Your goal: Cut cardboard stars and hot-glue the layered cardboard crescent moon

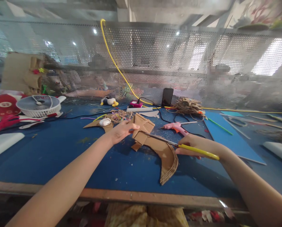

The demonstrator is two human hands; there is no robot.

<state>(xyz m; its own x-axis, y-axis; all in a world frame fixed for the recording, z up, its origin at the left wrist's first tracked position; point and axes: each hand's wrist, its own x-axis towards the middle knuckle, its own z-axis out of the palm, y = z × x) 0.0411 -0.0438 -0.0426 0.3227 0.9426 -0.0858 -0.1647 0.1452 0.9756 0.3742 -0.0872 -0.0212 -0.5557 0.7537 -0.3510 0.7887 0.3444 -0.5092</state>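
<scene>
A folded cardboard piece (144, 124) is pinched at its left edge by my left hand (123, 130), above the blue table. My right hand (193, 145) grips yellow-handled scissors (197, 150), whose blades point left and reach the lower part of that piece. Whether the blades are parted is too small to tell. Below them is a curved cardboard shape (166, 159) with layered, corrugated edging along its outer right side. Just behind my right hand lies a pink glue gun (176, 126).
On the blue table (60, 160), a white spool (39, 105) stands at left. A phone (167, 97) leans near the perforated screen (141, 56), beside a twine bundle (189, 106). A blue board (233, 135) and white blocks lie farther out. A yellow cable (115, 63) hangs behind.
</scene>
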